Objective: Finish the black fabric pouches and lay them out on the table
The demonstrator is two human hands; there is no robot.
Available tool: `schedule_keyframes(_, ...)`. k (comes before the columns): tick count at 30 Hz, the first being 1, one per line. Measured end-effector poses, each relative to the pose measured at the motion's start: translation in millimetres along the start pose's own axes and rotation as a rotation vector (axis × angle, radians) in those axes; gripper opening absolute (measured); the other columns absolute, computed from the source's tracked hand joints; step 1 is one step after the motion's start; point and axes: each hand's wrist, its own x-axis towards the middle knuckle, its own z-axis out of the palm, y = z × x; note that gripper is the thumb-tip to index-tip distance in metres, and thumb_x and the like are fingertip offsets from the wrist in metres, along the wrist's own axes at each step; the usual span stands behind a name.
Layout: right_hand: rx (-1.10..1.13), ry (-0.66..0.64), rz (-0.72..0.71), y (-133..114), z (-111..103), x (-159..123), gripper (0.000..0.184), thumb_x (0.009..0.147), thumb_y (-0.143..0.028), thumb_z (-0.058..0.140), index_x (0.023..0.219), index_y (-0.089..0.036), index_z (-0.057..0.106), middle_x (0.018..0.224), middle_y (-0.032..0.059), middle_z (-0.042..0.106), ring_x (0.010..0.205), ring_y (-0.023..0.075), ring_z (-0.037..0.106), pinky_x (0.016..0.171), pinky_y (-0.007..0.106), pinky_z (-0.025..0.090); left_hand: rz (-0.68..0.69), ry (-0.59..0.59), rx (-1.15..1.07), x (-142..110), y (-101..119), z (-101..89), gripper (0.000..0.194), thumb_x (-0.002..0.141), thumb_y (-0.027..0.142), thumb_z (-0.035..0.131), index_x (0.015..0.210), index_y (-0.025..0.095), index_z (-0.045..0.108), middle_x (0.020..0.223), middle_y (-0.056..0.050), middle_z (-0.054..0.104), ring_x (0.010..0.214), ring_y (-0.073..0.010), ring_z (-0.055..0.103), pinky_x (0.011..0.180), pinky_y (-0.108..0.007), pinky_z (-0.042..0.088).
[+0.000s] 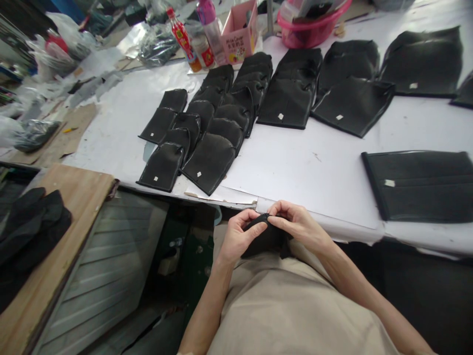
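Observation:
A piece of black fabric [266,240] lies in my lap, its upper edge raised at the table's front. My left hand [242,234] pinches that edge between thumb and fingers. Close beside it, my right hand [291,221] grips the same edge, the two thumbs almost meeting. Beyond my hands, several black flat panels [212,158] lie overlapped in rows on the white-covered table [284,167], some bearing a small pale sticker. A larger black panel [424,192] with a pale sticker rests apart on the right. The fabric's lower part is partly hidden by my hands.
At the back stand a red-labelled bottle [181,37], a jar [204,52], a pink box [240,34] and a pink basin [310,27]. Plastic bags [61,47] crowd the far left. A wooden board [79,190] on the left carries dark cloth [33,222].

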Motion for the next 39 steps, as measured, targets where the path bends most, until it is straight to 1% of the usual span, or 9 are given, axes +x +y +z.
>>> schedule_keyframes(4, -0.012, -0.002, -0.008, -2, 0, 0, 0.021, 0.083, -0.038, 0.067, 0.082, -0.018, 0.062, 0.079, 0.0014, 0.061, 0.073, 0.0151, 0.053, 0.066, 0.026, 0.042, -0.013, -0.004, -0.032, 0, -1, -0.8, 0.024, 0.076, 0.032, 0.078, 0.081, 0.014, 0.063, 0.074, 0.001, 0.058, 0.064, -0.0084, 0.05, 0.061, -0.018, 0.039)
schedule_keyframes(11, -0.02, 0.004, -0.027, -6, 2, -2, 0.016, 0.082, -0.032, 0.067, 0.078, -0.017, 0.06, 0.078, 0.0012, 0.059, 0.073, 0.0148, 0.051, 0.067, 0.027, 0.04, -0.029, -0.003, -0.145, 4, -5, -1.2, 0.023, 0.072, 0.029, 0.081, 0.08, 0.014, 0.065, 0.075, 0.001, 0.061, 0.064, -0.0081, 0.053, 0.062, -0.018, 0.041)
schedule_keyframes(21, 0.025, -0.006, 0.015, -1, 2, 0, 0.016, 0.08, -0.032, 0.066, 0.077, -0.018, 0.058, 0.077, 0.0009, 0.058, 0.073, 0.015, 0.049, 0.067, 0.027, 0.038, -0.047, 0.018, -0.16, 4, -5, 0.7, 0.025, 0.07, 0.029, 0.082, 0.077, 0.014, 0.064, 0.072, 0.002, 0.06, 0.063, -0.0082, 0.051, 0.061, -0.019, 0.039)
schedule_keyframes(27, -0.001, -0.013, -0.002, -3, 5, 2, 0.013, 0.08, -0.027, 0.064, 0.076, -0.017, 0.058, 0.077, 0.0005, 0.057, 0.073, 0.0145, 0.049, 0.067, 0.027, 0.038, -0.037, 0.024, -0.195, 4, -5, 0.3, 0.027, 0.076, 0.034, 0.077, 0.072, 0.014, 0.059, 0.064, 0.003, 0.051, 0.055, -0.0061, 0.041, 0.053, -0.018, 0.032)
schedule_keyframes(30, -0.033, -0.025, -0.033, -5, 6, 3, 0.01, 0.08, -0.025, 0.063, 0.076, -0.017, 0.058, 0.077, 0.0005, 0.058, 0.073, 0.0146, 0.05, 0.067, 0.027, 0.039, -0.057, -0.018, -0.125, 4, 4, -1.4, 0.029, 0.078, 0.038, 0.074, 0.074, 0.014, 0.058, 0.064, 0.004, 0.049, 0.055, -0.0064, 0.039, 0.052, -0.018, 0.03)
schedule_keyframes(33, -0.078, -0.05, -0.062, -7, 8, 4, 0.006, 0.081, -0.021, 0.061, 0.078, -0.018, 0.058, 0.078, 0.0003, 0.059, 0.073, 0.0146, 0.051, 0.068, 0.027, 0.04, -0.056, -0.084, 0.055, 4, 16, -4.5, 0.033, 0.08, 0.043, 0.07, 0.072, 0.014, 0.057, 0.062, 0.004, 0.045, 0.055, -0.0065, 0.035, 0.05, -0.019, 0.026)
schedule_keyframes(35, -0.111, -0.047, -0.097, -8, 11, 4, 0.005, 0.082, -0.02, 0.06, 0.078, -0.019, 0.057, 0.08, 0.0007, 0.06, 0.076, 0.0155, 0.053, 0.07, 0.027, 0.041, -0.029, -0.102, 0.156, 4, 23, -8.9, 0.035, 0.082, 0.044, 0.068, 0.07, 0.014, 0.057, 0.061, 0.004, 0.043, 0.054, -0.0068, 0.033, 0.05, -0.019, 0.025)
schedule_keyframes(37, -0.155, -0.013, -0.159, -7, 13, 4, 0.006, 0.081, -0.017, 0.06, 0.08, -0.02, 0.055, 0.086, 0.0018, 0.061, 0.082, 0.0173, 0.056, 0.076, 0.029, 0.043, 0.022, -0.06, 0.187, 3, 28, -16.0, 0.035, 0.083, 0.044, 0.067, 0.069, 0.014, 0.055, 0.06, 0.004, 0.041, 0.054, -0.0072, 0.033, 0.049, -0.02, 0.025)
schedule_keyframes(39, -0.225, 0.067, -0.236, -5, 15, 3, 0.013, 0.079, -0.012, 0.059, 0.084, -0.022, 0.052, 0.096, 0.0033, 0.061, 0.092, 0.0196, 0.057, 0.084, 0.032, 0.043, 0.077, 0.023, 0.17, 2, 31, -25.5, 0.034, 0.084, 0.043, 0.066, 0.067, 0.015, 0.054, 0.06, 0.004, 0.04, 0.054, -0.0077, 0.032, 0.049, -0.021, 0.025)
